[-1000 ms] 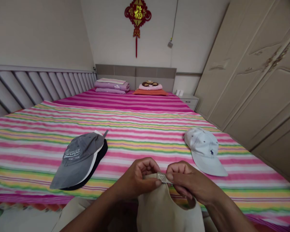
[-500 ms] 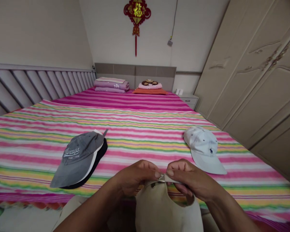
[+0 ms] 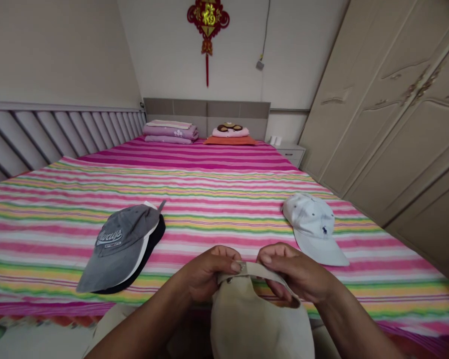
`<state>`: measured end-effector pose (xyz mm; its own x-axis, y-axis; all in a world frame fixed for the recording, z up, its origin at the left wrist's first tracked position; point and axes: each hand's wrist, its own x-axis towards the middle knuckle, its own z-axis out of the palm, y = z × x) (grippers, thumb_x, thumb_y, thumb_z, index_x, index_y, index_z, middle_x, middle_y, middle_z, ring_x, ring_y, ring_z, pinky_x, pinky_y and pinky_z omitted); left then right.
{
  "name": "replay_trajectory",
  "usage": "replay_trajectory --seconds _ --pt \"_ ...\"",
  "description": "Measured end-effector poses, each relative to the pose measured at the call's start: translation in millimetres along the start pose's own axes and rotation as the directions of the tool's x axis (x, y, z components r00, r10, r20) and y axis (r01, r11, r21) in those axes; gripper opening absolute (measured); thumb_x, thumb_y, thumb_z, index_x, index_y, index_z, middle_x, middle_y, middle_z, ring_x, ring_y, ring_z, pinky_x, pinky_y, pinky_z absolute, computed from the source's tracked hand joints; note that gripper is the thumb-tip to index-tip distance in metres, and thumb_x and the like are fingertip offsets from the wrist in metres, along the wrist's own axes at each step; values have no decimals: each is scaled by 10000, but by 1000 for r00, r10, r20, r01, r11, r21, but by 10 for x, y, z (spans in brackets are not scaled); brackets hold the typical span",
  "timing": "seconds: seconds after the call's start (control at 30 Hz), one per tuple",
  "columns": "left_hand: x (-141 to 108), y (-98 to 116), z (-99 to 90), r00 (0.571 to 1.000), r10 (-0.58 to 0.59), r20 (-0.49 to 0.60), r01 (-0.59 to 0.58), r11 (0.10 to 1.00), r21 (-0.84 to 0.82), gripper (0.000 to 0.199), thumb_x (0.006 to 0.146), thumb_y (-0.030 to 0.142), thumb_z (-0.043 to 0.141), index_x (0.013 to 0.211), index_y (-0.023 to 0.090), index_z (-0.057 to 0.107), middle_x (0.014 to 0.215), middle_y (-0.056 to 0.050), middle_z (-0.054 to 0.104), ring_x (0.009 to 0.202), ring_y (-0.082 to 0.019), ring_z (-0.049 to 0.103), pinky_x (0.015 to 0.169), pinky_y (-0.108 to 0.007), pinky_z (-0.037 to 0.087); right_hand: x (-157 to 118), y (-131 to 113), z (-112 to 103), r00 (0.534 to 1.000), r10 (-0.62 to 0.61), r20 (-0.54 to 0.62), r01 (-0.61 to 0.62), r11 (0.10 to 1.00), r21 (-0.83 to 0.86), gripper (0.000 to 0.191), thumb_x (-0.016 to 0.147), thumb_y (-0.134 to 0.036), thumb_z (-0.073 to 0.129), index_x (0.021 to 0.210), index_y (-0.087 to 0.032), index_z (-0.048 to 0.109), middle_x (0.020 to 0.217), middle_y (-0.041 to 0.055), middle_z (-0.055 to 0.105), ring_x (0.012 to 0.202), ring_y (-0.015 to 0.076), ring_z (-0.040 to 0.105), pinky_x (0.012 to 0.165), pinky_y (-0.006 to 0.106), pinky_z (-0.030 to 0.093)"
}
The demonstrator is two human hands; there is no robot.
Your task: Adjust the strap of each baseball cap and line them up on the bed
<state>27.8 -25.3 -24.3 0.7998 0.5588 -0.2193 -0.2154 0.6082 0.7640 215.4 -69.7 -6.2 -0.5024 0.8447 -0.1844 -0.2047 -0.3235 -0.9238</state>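
Note:
A beige cap [image 3: 260, 324] is held at the bottom centre, its back opening and strap facing up. My left hand [image 3: 213, 271] pinches the strap beside a small metal buckle [image 3: 243, 268]. On the other side of the opening, my right hand [image 3: 294, 271] is closed on the strap, thumb on top and some fingers beneath it. To the left on the bed lies a grey cap [image 3: 123, 239] with white lettering, stacked over white and black ones. A white cap [image 3: 314, 227] with a small dark logo rests at the right.
The bed has a striped sheet [image 3: 209, 199]. Folded purple bedding [image 3: 170, 132] and an orange item [image 3: 228, 141] lie by the headboard [image 3: 243, 112]. A railing [image 3: 60, 134] runs along the left, a wardrobe [image 3: 389, 124] stands right, with a nightstand [image 3: 292, 153] beyond the bed.
The strap now bows up between my hands, where it was pulled flatter before. My right thumb has moved slightly away from the buckle. The view has shifted slightly.

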Motion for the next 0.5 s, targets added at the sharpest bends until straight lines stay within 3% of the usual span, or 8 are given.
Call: replay_trajectory --seconds 0.1,0.23,0.37,0.5 --pt "-2 72 -57 998 67 15 -66 996 -64 135 528 177 664 507 107 550 405 27 452 353 -52 381 394 -183 262 34 86 -224 999 -5 50 0 996 94 389 709 -454 635 741 -67 637 501 49 629 383 99 538 353 167 372" --pt "14 152 -151 993 118 -16 -119 985 -123 157 550 168 675 490 112 542 410 26 459 380 -55 413 415 -174 301 49 216 -388 998 -49 42 39 978 207 358 533 -374 791 636 -68 634 536 19 627 438 53 542 428 127 386" --pt "55 142 -286 990 133 49 -126 983 -132 226 491 263 747 521 103 590 420 7 508 384 -68 447 423 -181 336 52 269 -253 988 -155 29 134 922 362 269 566 -309 787 677 -113 639 571 -11 649 467 48 570 469 125 420" --pt "95 45 -468 973 212 87 -204 975 -92 455 277 469 795 467 116 580 385 -9 515 366 -115 471 426 -234 367 74 214 -71 962 -271 -20 241 817 524 154 662 -231 733 739 -117 662 632 7 687 542 73 624 528 142 462"
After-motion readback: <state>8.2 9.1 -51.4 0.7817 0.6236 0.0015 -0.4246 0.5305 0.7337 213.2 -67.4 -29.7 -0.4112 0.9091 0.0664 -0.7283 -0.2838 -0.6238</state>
